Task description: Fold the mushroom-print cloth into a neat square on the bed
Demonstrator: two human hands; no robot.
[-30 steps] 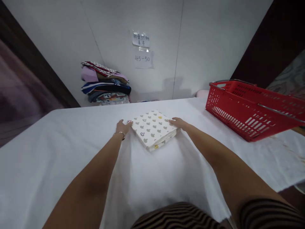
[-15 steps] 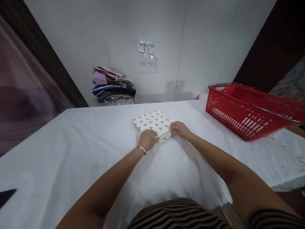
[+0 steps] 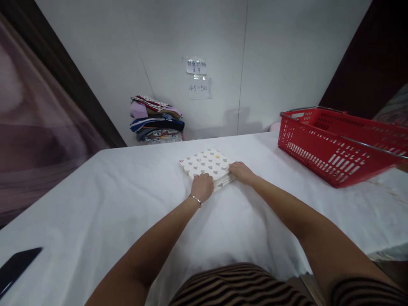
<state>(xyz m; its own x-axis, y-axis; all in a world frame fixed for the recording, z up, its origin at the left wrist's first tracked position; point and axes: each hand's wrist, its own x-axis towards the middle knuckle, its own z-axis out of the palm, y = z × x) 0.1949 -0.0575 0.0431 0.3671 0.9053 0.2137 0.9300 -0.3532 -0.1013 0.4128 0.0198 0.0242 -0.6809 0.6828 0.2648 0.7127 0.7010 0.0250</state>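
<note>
A white folded cloth [image 3: 207, 163] with small grey prints and a yellow dot lies on the white-covered table, its layers showing along the near edge. My left hand [image 3: 203, 187], with a ring and a silver bracelet, grips its near-left edge, fingers curled over the top. At the right corner my right hand [image 3: 241, 171] has its fingers closed around the cloth's edge. Both thumbs are mostly hidden.
A red plastic basket [image 3: 338, 148] with metal handles stands on the right of the table. At the back, a stack of folded clothes [image 3: 157, 121] rests by the wall under paper signs [image 3: 199, 88]. A dark flat object [image 3: 21, 267] lies at the lower left.
My left hand has shifted slightly right along the cloth's near edge. The right hand stays at its corner. The view has turned a little left, showing more of the dark object.
</note>
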